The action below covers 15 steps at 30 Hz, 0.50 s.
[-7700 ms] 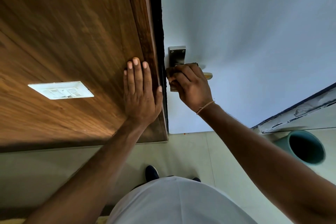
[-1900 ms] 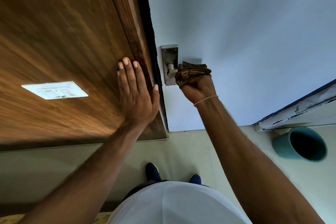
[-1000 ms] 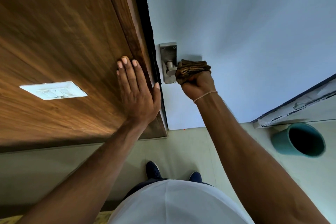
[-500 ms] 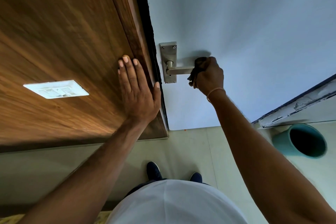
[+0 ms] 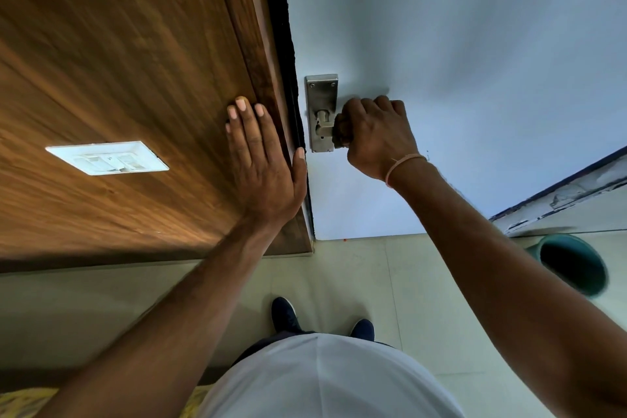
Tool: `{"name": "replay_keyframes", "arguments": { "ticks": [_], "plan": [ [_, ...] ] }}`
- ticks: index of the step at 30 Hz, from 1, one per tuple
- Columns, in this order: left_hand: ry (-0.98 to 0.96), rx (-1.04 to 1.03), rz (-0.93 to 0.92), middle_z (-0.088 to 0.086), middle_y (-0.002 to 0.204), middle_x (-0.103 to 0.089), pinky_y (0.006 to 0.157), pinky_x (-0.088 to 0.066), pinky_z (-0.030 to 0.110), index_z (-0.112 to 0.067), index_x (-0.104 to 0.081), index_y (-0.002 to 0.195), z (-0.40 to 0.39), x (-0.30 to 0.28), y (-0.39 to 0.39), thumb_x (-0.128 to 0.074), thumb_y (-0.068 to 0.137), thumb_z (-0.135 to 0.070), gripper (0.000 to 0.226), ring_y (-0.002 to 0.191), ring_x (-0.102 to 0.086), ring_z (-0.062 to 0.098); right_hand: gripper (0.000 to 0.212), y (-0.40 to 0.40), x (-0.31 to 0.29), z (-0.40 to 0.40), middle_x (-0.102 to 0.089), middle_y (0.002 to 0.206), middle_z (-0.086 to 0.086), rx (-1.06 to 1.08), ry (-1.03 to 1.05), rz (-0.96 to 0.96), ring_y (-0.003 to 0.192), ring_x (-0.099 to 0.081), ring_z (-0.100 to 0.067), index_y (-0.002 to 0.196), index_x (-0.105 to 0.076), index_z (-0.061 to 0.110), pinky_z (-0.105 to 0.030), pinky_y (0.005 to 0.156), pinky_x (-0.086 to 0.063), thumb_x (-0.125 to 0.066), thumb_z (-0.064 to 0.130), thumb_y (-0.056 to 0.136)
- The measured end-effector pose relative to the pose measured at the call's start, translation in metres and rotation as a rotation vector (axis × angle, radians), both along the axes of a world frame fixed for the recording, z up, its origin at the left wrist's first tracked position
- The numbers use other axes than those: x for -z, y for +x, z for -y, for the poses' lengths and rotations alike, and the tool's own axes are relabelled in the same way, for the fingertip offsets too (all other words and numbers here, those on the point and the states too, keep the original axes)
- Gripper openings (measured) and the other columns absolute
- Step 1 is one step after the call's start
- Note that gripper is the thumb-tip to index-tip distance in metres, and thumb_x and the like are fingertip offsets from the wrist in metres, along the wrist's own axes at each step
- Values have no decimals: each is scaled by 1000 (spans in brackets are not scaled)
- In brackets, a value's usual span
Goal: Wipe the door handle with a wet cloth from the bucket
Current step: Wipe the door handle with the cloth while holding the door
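Note:
A metal door handle (image 5: 321, 119) with its long backplate sits on the pale blue door (image 5: 458, 61), close to the door's left edge. My right hand (image 5: 376, 136) is closed around the lever near the backplate, with a dark brown cloth (image 5: 340, 134) showing at the edge of the fist. Most of the lever and cloth is hidden inside the hand. My left hand (image 5: 259, 163) lies flat, fingers spread, on the wooden wall panel (image 5: 118, 61) beside the door frame. A teal bucket (image 5: 573, 263) stands on the floor at the right.
A white switch plate (image 5: 107, 158) is set into the wooden panel at left. Pale floor tiles (image 5: 356, 275) run below the door, with my dark shoes (image 5: 285, 314) on them. A worn white ledge (image 5: 559, 197) runs along the right behind the bucket.
My right hand with the cloth has slid left along the lever from its outer end back toward the backplate, covering the lever again. My left hand stays flat on the panel.

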<state>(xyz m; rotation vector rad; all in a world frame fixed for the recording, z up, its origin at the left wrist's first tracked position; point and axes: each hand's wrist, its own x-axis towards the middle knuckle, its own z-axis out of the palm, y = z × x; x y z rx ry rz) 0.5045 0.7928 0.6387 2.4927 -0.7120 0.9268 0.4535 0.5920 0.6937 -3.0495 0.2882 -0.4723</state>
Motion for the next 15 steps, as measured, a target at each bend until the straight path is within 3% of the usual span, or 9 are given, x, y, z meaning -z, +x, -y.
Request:
{"name": "replay_keyframes", "arguments": {
  "ticks": [9,15],
  "plan": [
    [-13,-10,13,33,171,-24,131,-26,61,5,-15,166,1,0,-1,-65,102,-37,91,162,-20,48,35,18,2,-17,-74,99,-15,32,-46,-39,89,-64,-40,104,-65,8,-43,84,-45,-48,24,78],
    [-4,-31,8,35,170,-25,132,-26,61,6,-15,165,5,0,0,-62,104,-42,91,161,-21,50,33,7,14,-20,-75,89,-3,36,146,278,87,-64,-31,97,-72,14,-38,85,-46,-46,18,79]
  ]
}}
